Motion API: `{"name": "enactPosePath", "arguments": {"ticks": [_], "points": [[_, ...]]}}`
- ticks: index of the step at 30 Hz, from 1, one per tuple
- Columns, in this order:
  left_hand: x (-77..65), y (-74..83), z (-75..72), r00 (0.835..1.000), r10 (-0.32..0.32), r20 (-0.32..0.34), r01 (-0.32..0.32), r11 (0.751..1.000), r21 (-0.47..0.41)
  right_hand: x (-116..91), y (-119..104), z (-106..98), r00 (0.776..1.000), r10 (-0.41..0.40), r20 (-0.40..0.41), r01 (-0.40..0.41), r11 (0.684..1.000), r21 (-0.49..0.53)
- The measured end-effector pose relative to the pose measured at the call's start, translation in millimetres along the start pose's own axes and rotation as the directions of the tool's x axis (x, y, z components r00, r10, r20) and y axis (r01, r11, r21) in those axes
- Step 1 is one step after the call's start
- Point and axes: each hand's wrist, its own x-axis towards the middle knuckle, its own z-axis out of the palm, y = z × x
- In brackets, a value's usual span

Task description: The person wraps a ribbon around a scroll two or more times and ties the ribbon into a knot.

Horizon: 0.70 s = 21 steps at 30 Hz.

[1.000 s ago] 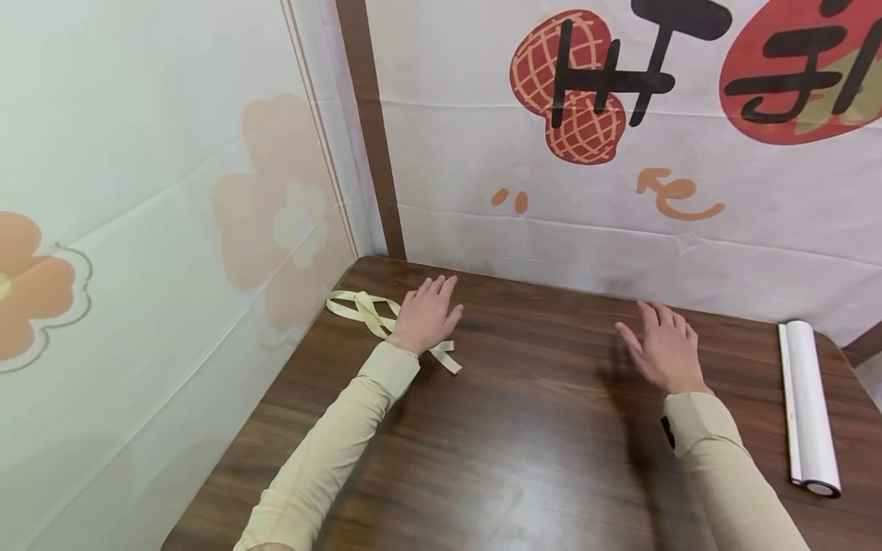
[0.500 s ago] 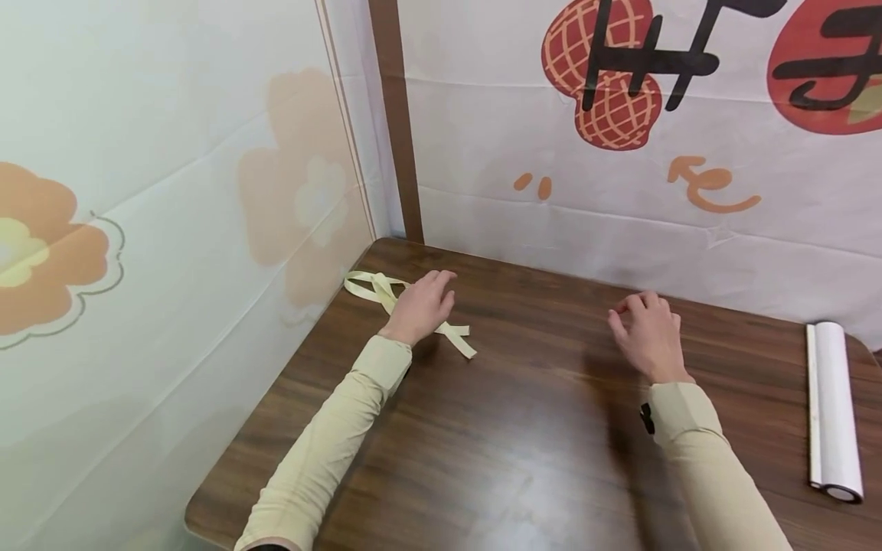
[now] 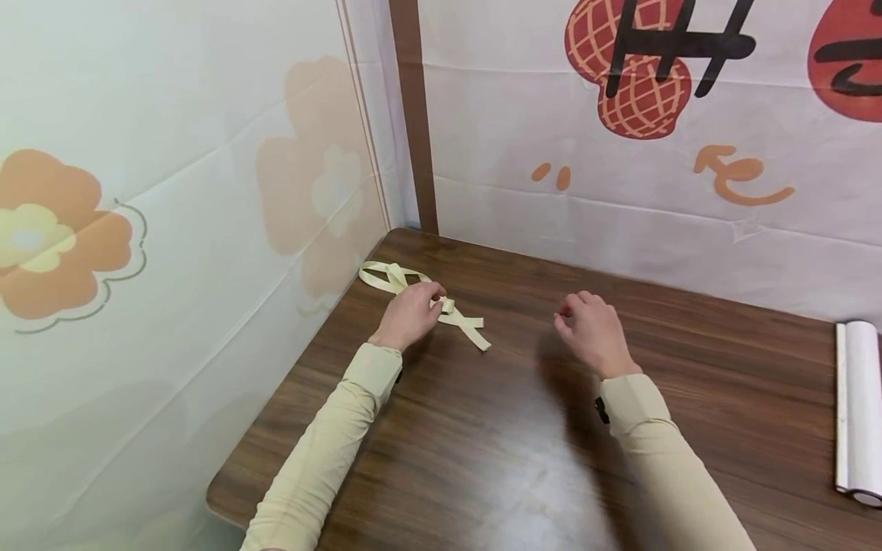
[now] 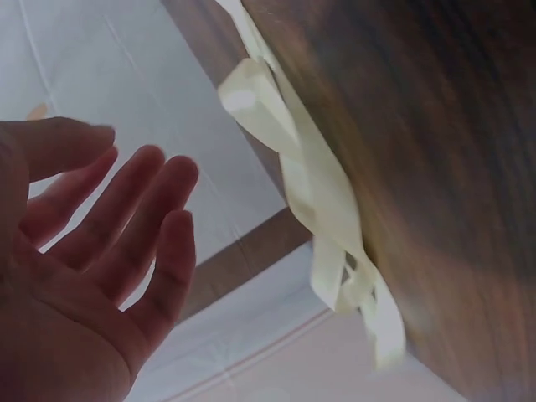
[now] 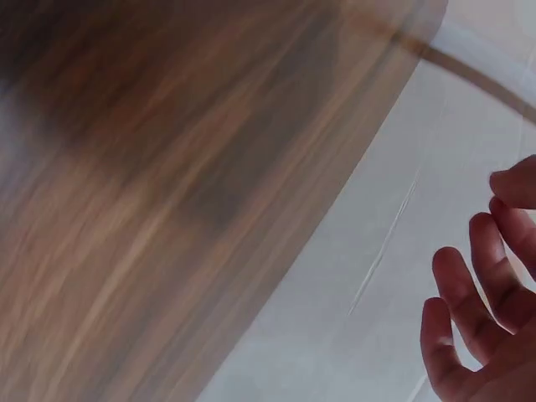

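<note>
A pale yellow ribbon (image 3: 474,337) lies loosely looped on the brown wooden table, its two tails pointing right. Over its middle hovers my left hand (image 3: 408,315), hiding part of it in the head view. From the left wrist, the ribbon (image 4: 322,188) appears apart from the left hand (image 4: 109,251), whose fingers bend loosely, thumb near the index fingertip, holding nothing. To the right of the ribbon my right hand (image 3: 594,333) hangs above the table. Its fingers (image 5: 456,289) are softly bent in the right wrist view, and they hold nothing.
A white roll (image 3: 863,413) lies along the right side of the table (image 3: 510,428). Printed cloth walls stand close at the left (image 3: 207,306) and along the back edge (image 3: 524,207), meeting near a brown vertical stripe (image 3: 413,115).
My right hand has moved left towards the ribbon, its fingers bending in. The left hand's fingers have bent too, and that hand sits farther left along the ribbon. The head view has shifted.
</note>
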Motion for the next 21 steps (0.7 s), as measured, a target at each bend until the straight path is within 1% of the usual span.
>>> {"name": "enactPosePath", "arguments": {"ticks": [2, 3, 6, 7, 8, 12, 15, 18, 21], "points": [[0.0, -2.4, 0.9, 1.000, 0.000, 0.017, 0.000, 1.000, 0.002, 2, -10, 2, 0.994, -0.003, 0.108, 0.003, 1.000, -0.002], [-0.1, -3.4, 1.7, 1.000, 0.000, 0.027, 0.000, 1.000, -0.002, 2, -14, 4, 0.986, -0.008, 0.168, 0.008, 1.000, -0.001], [-1.4, -4.5, 4.7, 0.998, -0.006, 0.067, 0.008, 1.000, -0.016, 3, -28, 10, 0.945, -0.029, 0.324, 0.026, 1.000, 0.012], [-2.1, -4.5, 6.0, 0.997, -0.007, 0.079, 0.008, 1.000, -0.018, 3, -33, 13, 0.931, -0.042, 0.362, 0.037, 0.999, 0.021], [-3.0, -4.3, 7.3, 0.996, -0.008, 0.086, 0.010, 1.000, -0.024, 4, -37, 16, 0.922, -0.060, 0.383, 0.052, 0.998, 0.031], [-6.6, -2.9, 12.8, 0.996, 0.005, 0.091, -0.004, 1.000, -0.016, 7, -53, 28, 0.906, -0.138, 0.401, 0.120, 0.990, 0.070], [-8.7, -2.5, 16.3, 0.996, 0.022, 0.086, -0.022, 1.000, -0.005, 10, -63, 35, 0.903, -0.180, 0.390, 0.158, 0.983, 0.089], [-10.4, -3.0, 19.9, 0.992, 0.045, 0.121, -0.045, 0.999, 0.000, 12, -73, 42, 0.897, -0.210, 0.389, 0.186, 0.977, 0.100], [-12.0, -3.0, 23.5, 0.980, 0.081, 0.181, -0.082, 0.997, 0.000, 13, -82, 48, 0.884, -0.234, 0.405, 0.213, 0.972, 0.096]]}}
